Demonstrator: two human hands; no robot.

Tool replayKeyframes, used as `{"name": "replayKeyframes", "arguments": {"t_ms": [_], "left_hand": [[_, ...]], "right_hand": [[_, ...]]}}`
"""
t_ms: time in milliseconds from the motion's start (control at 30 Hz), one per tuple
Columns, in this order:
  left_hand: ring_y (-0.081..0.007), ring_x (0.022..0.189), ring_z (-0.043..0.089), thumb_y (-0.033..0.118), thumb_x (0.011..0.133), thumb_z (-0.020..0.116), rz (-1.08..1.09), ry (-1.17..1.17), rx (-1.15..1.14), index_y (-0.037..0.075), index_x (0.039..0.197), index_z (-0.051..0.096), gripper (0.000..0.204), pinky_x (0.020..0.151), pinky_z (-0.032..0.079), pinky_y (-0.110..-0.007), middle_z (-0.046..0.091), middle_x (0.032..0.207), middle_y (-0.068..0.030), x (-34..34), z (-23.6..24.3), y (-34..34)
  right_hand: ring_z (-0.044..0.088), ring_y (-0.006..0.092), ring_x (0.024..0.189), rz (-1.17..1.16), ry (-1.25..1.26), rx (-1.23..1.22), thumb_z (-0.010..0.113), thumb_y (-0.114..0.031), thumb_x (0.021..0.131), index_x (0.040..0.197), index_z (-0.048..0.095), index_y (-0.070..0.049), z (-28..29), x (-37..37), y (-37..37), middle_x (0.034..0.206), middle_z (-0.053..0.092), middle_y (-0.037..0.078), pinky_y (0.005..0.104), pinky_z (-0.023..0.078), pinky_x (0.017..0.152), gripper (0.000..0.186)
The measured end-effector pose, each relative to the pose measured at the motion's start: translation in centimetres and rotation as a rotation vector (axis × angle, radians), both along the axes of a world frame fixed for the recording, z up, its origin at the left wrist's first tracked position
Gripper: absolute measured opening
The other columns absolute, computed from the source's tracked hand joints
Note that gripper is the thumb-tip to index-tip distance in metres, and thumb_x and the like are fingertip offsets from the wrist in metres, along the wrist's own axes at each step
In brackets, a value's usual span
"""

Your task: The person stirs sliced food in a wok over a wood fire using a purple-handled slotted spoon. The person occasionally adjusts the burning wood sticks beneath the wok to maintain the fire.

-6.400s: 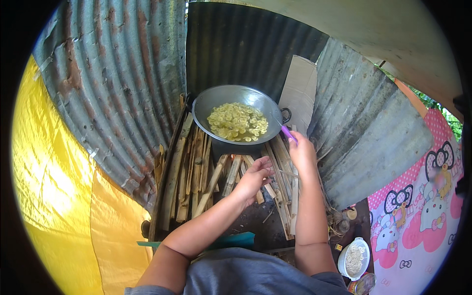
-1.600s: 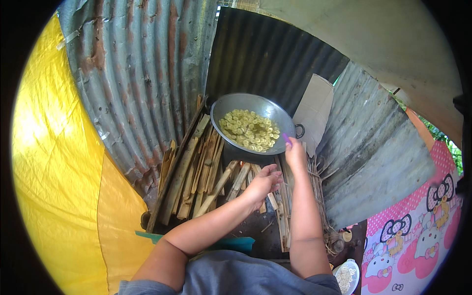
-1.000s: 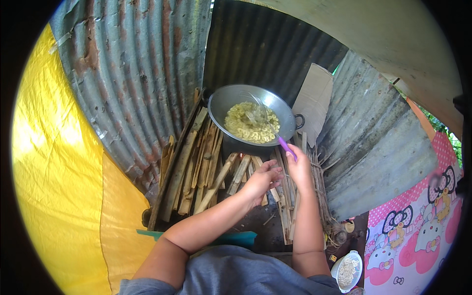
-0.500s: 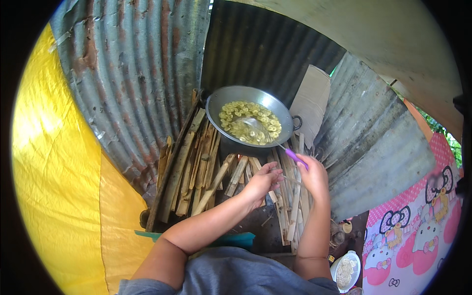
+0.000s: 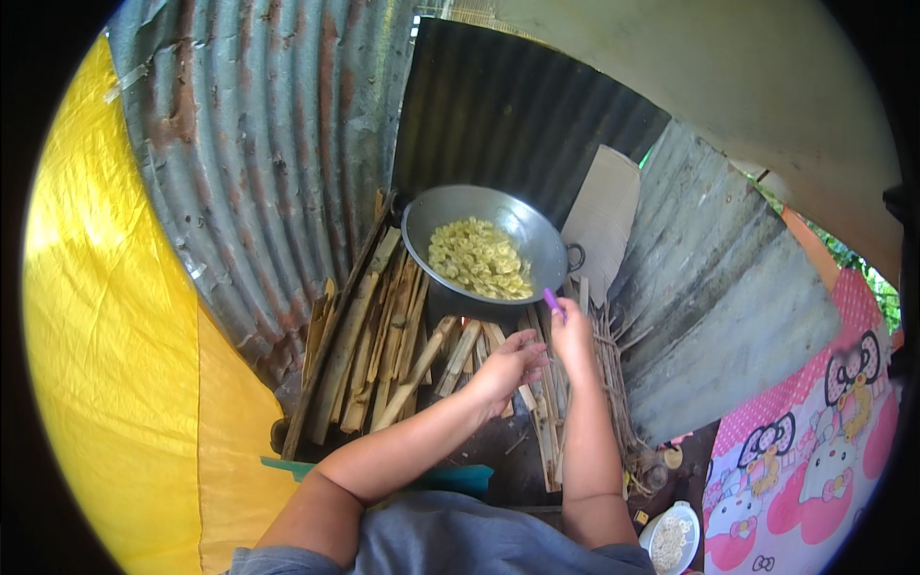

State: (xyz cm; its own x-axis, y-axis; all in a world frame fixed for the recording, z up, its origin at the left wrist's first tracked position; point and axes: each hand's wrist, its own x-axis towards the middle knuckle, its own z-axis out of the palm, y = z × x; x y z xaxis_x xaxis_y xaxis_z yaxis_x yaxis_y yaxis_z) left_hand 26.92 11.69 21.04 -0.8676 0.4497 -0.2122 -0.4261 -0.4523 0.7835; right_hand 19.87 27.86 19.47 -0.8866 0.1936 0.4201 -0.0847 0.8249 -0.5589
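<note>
A wide metal wok (image 5: 551, 251) full of pale yellow round slices (image 5: 476, 254), which look like banana, stands over the firewood. In clear liquid the slices lie bunched toward the near side. My right hand (image 5: 573, 340), at the wok's near right rim, is closed around the purple handle of a skimmer (image 5: 552, 300); its head is hidden among the slices. My left hand (image 5: 516, 367) hovers over the wood below the wok, fingers loosely bent and apart, with nothing in it.
Split firewood (image 5: 369, 331) is stacked left of and under the wok, with a small glow beneath it. Corrugated metal sheets (image 5: 259, 144) and a cardboard piece (image 5: 604, 220) surround it. A white tub (image 5: 671, 537) with pale contents sits at lower right. A yellow tarp (image 5: 115, 335) hangs left.
My right hand has moved left and slightly down, the skimmer's handle now steeper. The slices have gone from a spread ring to a denser heap. My left hand stays nearly in place.
</note>
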Motion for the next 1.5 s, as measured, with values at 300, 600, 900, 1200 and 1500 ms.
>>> {"name": "replayKeyframes", "arguments": {"t_ms": [300,600,900,1200,1500], "left_hand": [[-0.0178,0.109,0.054,0.012,0.094,0.05,0.045,-0.003,0.025,0.004,0.141,0.03,0.052,0.091,0.042,-0.032,0.051,0.128,-0.0099,-0.9,-0.1,-0.5],[-0.017,0.106,0.055,0.015,0.094,0.053,0.057,-0.018,0.021,0.004,0.141,0.031,0.053,0.089,0.043,-0.031,0.052,0.126,-0.0088,-0.9,-0.5,-0.8],[-0.0166,0.106,0.054,0.013,0.094,0.049,0.003,-0.008,0.014,0.004,0.141,0.031,0.052,0.09,0.043,-0.032,0.053,0.123,-0.0076,-0.4,-0.5,0.7],[-0.0168,0.105,0.055,0.009,0.092,0.047,0.014,-0.05,0.011,0.004,0.142,0.03,0.052,0.089,0.043,-0.032,0.054,0.12,-0.006,0.8,-0.1,0.8],[-0.0159,0.106,0.055,0.011,0.092,0.048,-0.006,-0.048,-0.089,0.004,0.142,0.03,0.053,0.09,0.042,-0.031,0.053,0.124,-0.0065,1.1,-0.5,1.7]], "right_hand": [[0.064,0.0395,0.089,-0.051,0.177,0.012,0.055,-0.017,0.09,0.109,0.062,-0.003,1.4,-4.2,1.5,0.094,0.066,0.023,0.0452,0.05,0.077,0.025],[0.063,0.0378,0.094,0.138,-0.007,-0.001,0.057,-0.015,0.089,0.112,0.06,-0.002,2.3,-0.8,-2.3,0.1,0.065,0.023,0.0412,0.049,0.081,0.026],[0.062,0.0363,0.095,0.209,-0.118,0.056,0.055,-0.016,0.089,0.112,0.062,-0.007,4.7,4.7,-2.6,0.105,0.065,0.017,0.042,0.049,0.08,0.025],[0.062,0.0368,0.094,0.188,-0.048,-0.025,0.054,-0.016,0.09,0.114,0.061,-0.009,2.1,4.6,-1.5,0.104,0.064,0.018,0.0429,0.049,0.079,0.026],[0.061,0.0366,0.097,0.092,-0.097,-0.074,0.055,-0.015,0.09,0.114,0.062,-0.008,2.5,5.8,-0.5,0.107,0.065,0.018,0.0412,0.049,0.083,0.027]]}}
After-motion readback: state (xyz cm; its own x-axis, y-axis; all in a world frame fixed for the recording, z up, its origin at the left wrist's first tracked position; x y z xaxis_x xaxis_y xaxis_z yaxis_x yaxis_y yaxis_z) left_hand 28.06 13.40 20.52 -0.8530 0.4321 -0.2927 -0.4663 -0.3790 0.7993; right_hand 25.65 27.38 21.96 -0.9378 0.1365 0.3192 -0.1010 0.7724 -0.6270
